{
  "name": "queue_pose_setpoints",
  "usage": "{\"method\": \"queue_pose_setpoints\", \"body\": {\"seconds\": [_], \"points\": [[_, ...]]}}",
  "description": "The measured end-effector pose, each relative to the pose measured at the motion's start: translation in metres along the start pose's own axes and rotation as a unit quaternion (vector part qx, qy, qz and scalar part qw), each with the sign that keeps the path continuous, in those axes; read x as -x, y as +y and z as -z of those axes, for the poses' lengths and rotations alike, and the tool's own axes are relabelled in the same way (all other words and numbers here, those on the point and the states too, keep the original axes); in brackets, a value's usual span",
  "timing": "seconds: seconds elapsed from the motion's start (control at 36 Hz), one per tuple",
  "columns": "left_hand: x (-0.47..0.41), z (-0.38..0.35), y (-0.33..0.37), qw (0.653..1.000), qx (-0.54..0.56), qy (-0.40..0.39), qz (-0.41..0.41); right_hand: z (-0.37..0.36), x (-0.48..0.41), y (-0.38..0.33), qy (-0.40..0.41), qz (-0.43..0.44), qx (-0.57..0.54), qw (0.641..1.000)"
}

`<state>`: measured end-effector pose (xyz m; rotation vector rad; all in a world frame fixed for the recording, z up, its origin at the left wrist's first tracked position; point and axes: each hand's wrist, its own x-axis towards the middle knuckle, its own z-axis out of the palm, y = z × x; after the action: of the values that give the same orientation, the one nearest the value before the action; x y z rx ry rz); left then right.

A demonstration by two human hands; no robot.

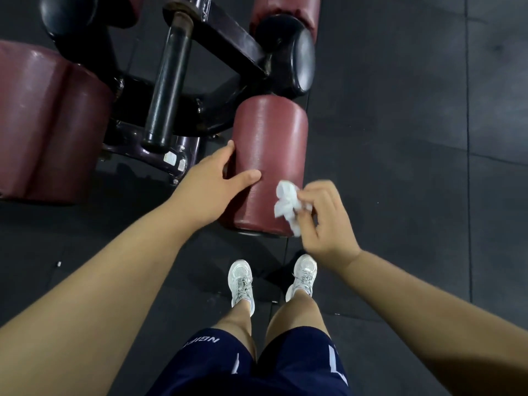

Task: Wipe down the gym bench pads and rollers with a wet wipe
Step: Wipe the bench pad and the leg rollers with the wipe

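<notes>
A maroon roller pad (pixel 271 150) stands out from the bench frame in the middle of the view. My left hand (pixel 211 184) grips its left side, thumb across the top and fingers curled round the far edge. My right hand (pixel 325 218) pinches a crumpled white wet wipe (pixel 288 204) against the roller's lower right end. A second maroon roller (pixel 285 12) shows at the top. The maroon bench pad (pixel 48 121) lies at the left.
The black steel frame (pixel 223 32) with a round bar (pixel 168 78) and a black end cap (pixel 300 61) sits behind the roller. Dark rubber floor tiles (pixel 414 138) spread to the right. My white shoes (pixel 243 281) stand just below the roller.
</notes>
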<state>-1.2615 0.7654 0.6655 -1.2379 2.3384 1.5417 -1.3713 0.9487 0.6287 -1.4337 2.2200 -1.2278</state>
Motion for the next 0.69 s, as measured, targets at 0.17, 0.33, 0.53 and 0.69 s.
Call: {"method": "queue_pose_setpoints", "body": {"seconds": [0.17,0.33,0.53,0.69], "points": [[-0.009,0.005,-0.015,0.992,0.106,-0.073,0.01,0.007,-0.098,0.013,0.074,-0.219,-0.05,0.972],[0.005,-0.002,0.013,0.998,-0.048,0.033,-0.013,0.01,-0.094,0.008,0.077,-0.211,-0.017,0.974],[0.003,-0.004,0.011,0.997,-0.074,0.034,-0.017,-0.003,0.011,-0.006,0.033,0.007,0.018,0.999],[-0.009,0.004,-0.016,0.987,0.155,-0.047,0.02,-0.001,-0.052,-0.004,0.059,-0.006,0.025,0.998]]}}
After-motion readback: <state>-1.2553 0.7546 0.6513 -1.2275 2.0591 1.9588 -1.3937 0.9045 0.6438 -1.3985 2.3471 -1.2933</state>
